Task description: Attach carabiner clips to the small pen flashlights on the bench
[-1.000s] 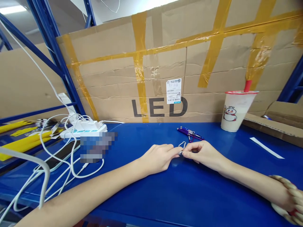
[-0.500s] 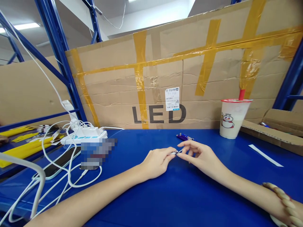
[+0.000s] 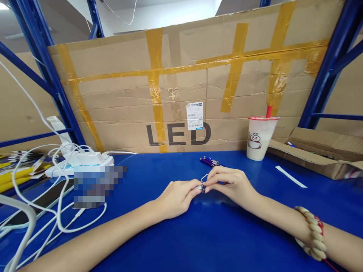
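Observation:
My left hand [image 3: 176, 198] is closed in a pinch round a small white piece with a shiny metal end [image 3: 202, 188], which pokes out at the fingertips. Most of that piece is covered by the fingers. My right hand [image 3: 236, 185], a beaded bracelet on its wrist, meets it from the right. Its thumb and fingertips pinch at the metal end, and a thin bent metal loop [image 3: 203, 177] stands up between the hands. Just behind the right hand, several blue and purple pens [image 3: 210, 161] lie on the blue table [image 3: 181, 241].
On the left are a white power strip [image 3: 93, 160] with chargers, tangled white cables and a phone [image 3: 42, 200]. A drink cup [image 3: 259, 141], a white strip [image 3: 290, 176] and an open carton [image 3: 312, 153] stand or lie right. A large cardboard sheet [image 3: 124, 113] forms the back.
My right fingers have closed in on the metal end of the white piece, and the metal loop now shows upright. The view has turned a little to the right.

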Demonstrator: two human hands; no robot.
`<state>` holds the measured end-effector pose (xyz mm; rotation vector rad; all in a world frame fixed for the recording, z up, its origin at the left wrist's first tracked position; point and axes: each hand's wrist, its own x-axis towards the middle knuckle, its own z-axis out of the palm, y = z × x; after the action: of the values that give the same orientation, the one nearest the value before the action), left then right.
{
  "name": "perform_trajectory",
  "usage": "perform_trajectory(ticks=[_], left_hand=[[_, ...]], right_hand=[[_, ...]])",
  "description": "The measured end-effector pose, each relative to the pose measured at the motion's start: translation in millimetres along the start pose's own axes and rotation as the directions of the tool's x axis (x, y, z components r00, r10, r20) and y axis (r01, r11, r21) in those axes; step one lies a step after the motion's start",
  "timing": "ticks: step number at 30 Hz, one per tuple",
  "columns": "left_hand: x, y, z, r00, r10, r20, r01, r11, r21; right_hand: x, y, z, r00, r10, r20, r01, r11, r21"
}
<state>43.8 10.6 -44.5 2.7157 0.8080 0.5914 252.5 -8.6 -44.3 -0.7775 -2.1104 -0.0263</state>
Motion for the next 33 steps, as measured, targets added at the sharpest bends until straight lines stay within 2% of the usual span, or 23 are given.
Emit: perform_trajectory(ticks=[3, 6, 8, 10, 12, 14, 19, 23, 27, 28, 29, 30, 33], left_hand=[[-1.5, 2.8, 0.8, 1.0, -0.011, -0.002, 0.011, 1.0, 0.019], [-1.8, 2.8, 1.0, 1.0, 0.001, -0.027, 0.0, 1.0, 0.026], [-1.4, 1.9, 1.5, 0.998, 0.019, -0.061, -0.018, 1.0, 0.018], [-0.8, 1.0, 2.2, 0.995, 0.041, -0.095, -0.039, 0.999, 0.016], [-0.1, 0.9, 2.6, 0.992, 0.056, -0.116, -0.054, 0.998, 0.023], [0.3, 1.7, 2.6, 0.991, 0.047, -0.122, -0.043, 0.999, 0.033], [1.1, 4.7, 0.6, 0.995, -0.07, -0.069, 0.073, 0.997, 0.039], [2.7, 2.4, 0.4, 0.98, -0.175, -0.09, 0.179, 0.983, 0.034], [6.7, -4.9, 2.3, 0.936, -0.304, -0.174, 0.281, 0.949, -0.145], [8.1, -7.0, 2.9, 0.925, -0.33, -0.188, 0.29, 0.933, -0.211], [9.5, -9.0, 3.5, 0.915, -0.351, -0.197, 0.29, 0.914, -0.282], [10.9, -10.8, 4.0, 0.908, -0.368, -0.198, 0.284, 0.891, -0.354], [14.3, -15.6, 5.4, 0.879, -0.43, -0.205, 0.268, 0.802, -0.534]], right_hand=[[-0.5, -2.1, 0.5, 0.998, 0.064, -0.002, -0.064, 0.998, 0.024], [1.5, -6.0, 2.4, 0.976, 0.216, 0.016, -0.216, 0.973, 0.077], [3.8, -9.4, 3.9, 0.931, 0.361, 0.054, -0.365, 0.922, 0.128], [6.1, -12.5, 5.2, 0.859, 0.496, 0.122, -0.511, 0.841, 0.177], [7.6, -14.5, 6.2, 0.793, 0.579, 0.189, -0.608, 0.764, 0.213], [7.7, -14.9, 7.1, 0.759, 0.614, 0.216, -0.651, 0.724, 0.231], [6.6, -12.8, 8.8, 0.732, 0.641, 0.23, -0.681, 0.694, 0.236], [7.7, -7.9, 9.0, 0.768, 0.594, 0.24, -0.637, 0.747, 0.19], [5.2, 5.3, 7.4, 0.81, 0.568, 0.146, -0.57, 0.821, -0.026], [3.8, 8.9, 6.8, 0.833, 0.539, 0.128, -0.527, 0.842, -0.118], [2.3, 12.0, 6.1, 0.867, 0.479, 0.139, -0.448, 0.871, -0.204], [1.0, 14.5, 5.3, 0.879, 0.442, 0.177, -0.391, 0.882, -0.263], [0.2, 16.5, 3.2, 0.856, 0.44, 0.272, -0.35, 0.879, -0.323]])
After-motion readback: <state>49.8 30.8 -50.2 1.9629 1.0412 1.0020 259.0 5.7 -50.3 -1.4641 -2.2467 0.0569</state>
